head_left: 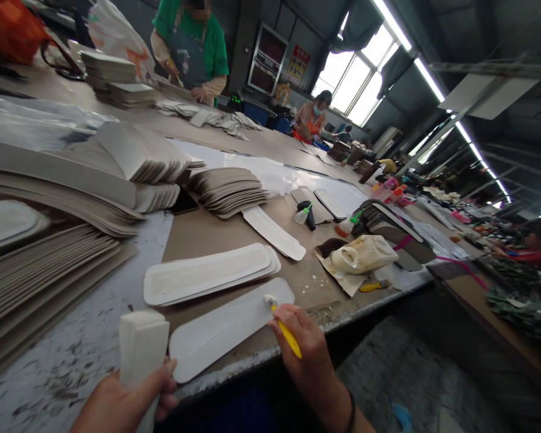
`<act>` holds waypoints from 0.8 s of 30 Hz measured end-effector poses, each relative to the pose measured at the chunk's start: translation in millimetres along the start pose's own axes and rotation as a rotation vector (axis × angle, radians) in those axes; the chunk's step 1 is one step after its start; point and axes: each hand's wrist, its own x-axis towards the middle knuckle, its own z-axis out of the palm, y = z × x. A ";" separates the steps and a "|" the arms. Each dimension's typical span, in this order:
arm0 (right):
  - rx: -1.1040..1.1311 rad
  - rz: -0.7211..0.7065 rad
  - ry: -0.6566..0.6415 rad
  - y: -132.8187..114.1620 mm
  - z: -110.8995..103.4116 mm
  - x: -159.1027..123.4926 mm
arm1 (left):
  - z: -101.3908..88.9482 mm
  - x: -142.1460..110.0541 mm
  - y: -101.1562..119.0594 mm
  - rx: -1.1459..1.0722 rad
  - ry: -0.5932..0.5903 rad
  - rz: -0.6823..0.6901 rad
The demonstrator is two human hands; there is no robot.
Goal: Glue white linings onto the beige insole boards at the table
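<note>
My left hand [137, 391] is closed around a bundle of white strips [142, 343] that stands up out of the grip. In my right hand [304, 343] is a yellow-handled brush [288, 338]. Its pale-coated bristles touch, or hover just over, the right end of a long white rounded panel [229, 328] lying at the table's front edge. My left fingertips are close to that panel's left end. Just behind lies a short stack of similar white panels [211, 273], the top one with a raised-looking middle. A narrower white piece [275, 233] rests farther back.
Stacked grey-brown panels [40, 276] fill the left side, with another fanned stack [228, 189] behind. At right are a cream, crusted container [365, 255], a second yellow brush [374, 286] and a small green-tipped bottle [303, 213]. A person in green [192, 54] works across the table.
</note>
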 end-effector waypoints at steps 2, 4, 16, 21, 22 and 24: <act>-0.060 0.011 0.020 4.0 -1.0 1.9 | -0.1 -0.2 0.8 0.003 -0.005 0.002; -0.096 0.009 0.019 1.2 3.2 1.5 | 0.5 -4.3 5.9 0.009 0.008 0.010; 0.613 0.277 0.027 -52.0 1.4 9.7 | -4.3 -29.8 29.2 -0.161 0.084 0.123; 0.783 0.390 -0.170 -53.5 8.4 21.4 | -4.0 -60.2 35.7 -0.286 -0.015 0.124; 0.829 0.409 -0.253 -59.0 12.6 23.7 | -0.6 -66.4 38.4 -0.313 -0.071 0.115; 0.955 0.471 -0.439 -72.6 20.8 28.4 | 7.5 -76.5 43.9 -0.323 -0.144 0.116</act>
